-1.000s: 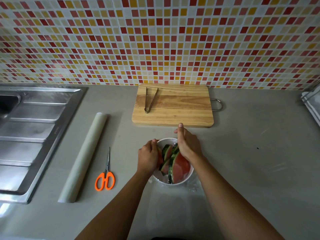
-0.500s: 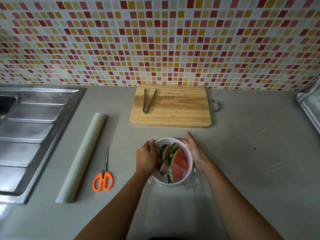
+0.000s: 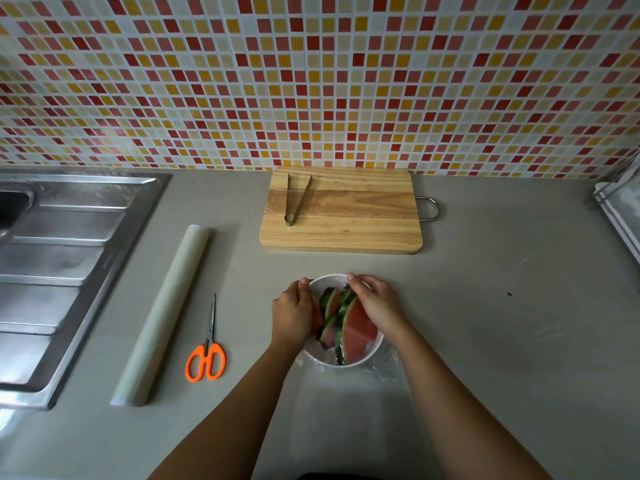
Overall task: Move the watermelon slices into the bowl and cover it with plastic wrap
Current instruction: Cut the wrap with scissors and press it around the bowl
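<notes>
A white bowl (image 3: 346, 364) sits on the grey counter in front of me, holding several watermelon slices (image 3: 360, 332) that stand on edge. A clear sheet of plastic wrap (image 3: 386, 367) lies over the bowl, crinkled along its near right side. My left hand (image 3: 292, 315) grips the bowl's left side, thumb at the rim. My right hand (image 3: 375, 303) lies over the bowl's right part, its fingers curled on the wrap at the far rim. Both hands hide the sides of the bowl.
A roll of plastic wrap (image 3: 162, 317) and orange-handled scissors (image 3: 206, 355) lie to the left. Behind the bowl is a wooden cutting board (image 3: 346, 216) with metal tongs (image 3: 294, 199) on it. A steel sink (image 3: 52, 271) lies far left, a rack (image 3: 620, 209) far right.
My right hand went from above the slices out to the bowl's right side, then back over the right rim with fingers curled. My left hand has stayed on the bowl's left side.
</notes>
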Action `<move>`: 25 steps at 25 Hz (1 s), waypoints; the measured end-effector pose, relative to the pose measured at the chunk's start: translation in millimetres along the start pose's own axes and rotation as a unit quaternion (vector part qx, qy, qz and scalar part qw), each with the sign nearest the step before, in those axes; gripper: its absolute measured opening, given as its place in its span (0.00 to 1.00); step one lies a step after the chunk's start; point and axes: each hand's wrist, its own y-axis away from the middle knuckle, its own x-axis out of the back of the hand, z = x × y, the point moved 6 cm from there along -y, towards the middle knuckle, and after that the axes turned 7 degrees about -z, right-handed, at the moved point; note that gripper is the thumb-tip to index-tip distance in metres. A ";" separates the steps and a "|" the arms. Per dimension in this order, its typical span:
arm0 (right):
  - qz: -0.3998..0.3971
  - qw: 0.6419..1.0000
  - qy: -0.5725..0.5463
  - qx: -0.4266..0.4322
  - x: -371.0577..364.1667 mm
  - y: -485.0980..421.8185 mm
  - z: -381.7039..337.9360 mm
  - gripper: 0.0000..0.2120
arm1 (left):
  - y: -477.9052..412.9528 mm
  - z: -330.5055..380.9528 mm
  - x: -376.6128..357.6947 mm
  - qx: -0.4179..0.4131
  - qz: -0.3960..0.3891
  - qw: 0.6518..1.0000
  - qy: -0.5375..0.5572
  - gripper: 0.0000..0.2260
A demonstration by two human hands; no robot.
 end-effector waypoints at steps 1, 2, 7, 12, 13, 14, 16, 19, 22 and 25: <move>-0.002 1.000 0.004 -0.002 -0.2 -1.5 1.3 0.10 | 0.3 0.1 -0.1 0.000 0.000 1.000 0.000 0.17; -0.009 1.000 0.006 -0.001 -0.8 -2.3 1.7 0.10 | 0.5 0.3 0.0 0.000 -0.001 1.000 -0.001 0.17; -0.004 0.998 -0.061 -0.021 -0.9 -5.2 7.6 0.15 | 0.2 0.0 -0.4 0.002 -0.005 1.000 0.008 0.17; -0.017 0.991 -0.105 -0.086 -3.2 -7.4 8.0 0.16 | 0.2 -0.6 -0.2 0.008 -0.013 1.000 0.006 0.17; -0.003 0.994 -0.068 -0.091 -1.3 -6.9 7.6 0.18 | 0.0 -0.6 -0.1 0.004 -0.014 1.000 0.003 0.17; 0.012 0.995 -0.027 -0.093 0.9 -6.1 7.8 0.20 | 0.0 -0.5 -0.1 0.001 -0.015 1.000 0.003 0.17; 0.025 0.994 0.047 -0.096 5.2 -2.9 4.6 0.25 | 0.2 -0.2 0.4 0.006 -0.014 1.000 0.010 0.17; 0.024 0.985 0.121 -0.120 17.0 7.1 -3.6 0.33 | 2.3 -2.7 0.0 0.020 -0.009 0.999 0.030 0.17; 0.114 0.985 0.103 -0.076 38.9 19.6 -8.5 0.35 | 6.2 -5.3 -1.2 0.034 -0.017 0.996 0.083 0.18; 0.164 0.983 0.063 -0.054 48.4 34.6 -0.4 0.33 | 7.6 -5.9 1.8 0.037 -0.069 0.990 0.118 0.23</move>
